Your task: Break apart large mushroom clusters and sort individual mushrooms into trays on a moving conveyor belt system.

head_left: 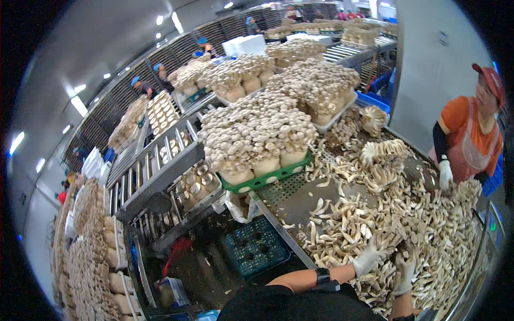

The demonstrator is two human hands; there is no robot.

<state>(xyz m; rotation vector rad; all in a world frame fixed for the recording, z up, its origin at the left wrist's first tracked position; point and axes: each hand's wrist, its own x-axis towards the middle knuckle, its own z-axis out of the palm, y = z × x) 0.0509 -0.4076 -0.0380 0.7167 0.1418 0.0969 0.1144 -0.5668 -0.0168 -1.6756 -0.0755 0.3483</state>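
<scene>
My left hand [370, 260], in a white glove, reaches over the pile of loose mushrooms [348, 224]. Its fingers and thumb curve around a small mushroom clump [386, 241]. Close by on the right, my right hand [405, 275], also gloved in white, has its fingers bent up against the same clump, at a dark spot between the hands. The fingertips of both hands are partly lost among the stems. Beyond them on the metal worktable [294, 206] lie larger bunches of mushrooms [384, 158] on their sides.
A green tray [267, 176] of bottles topped with mushrooms stands at the table's far left corner. Roller conveyors [155, 166] carry more trays. Below left sits a dark teal crate [257, 246]. Across the pile, at the right, stands a co-worker in orange [460, 120] with a gloved hand [445, 174].
</scene>
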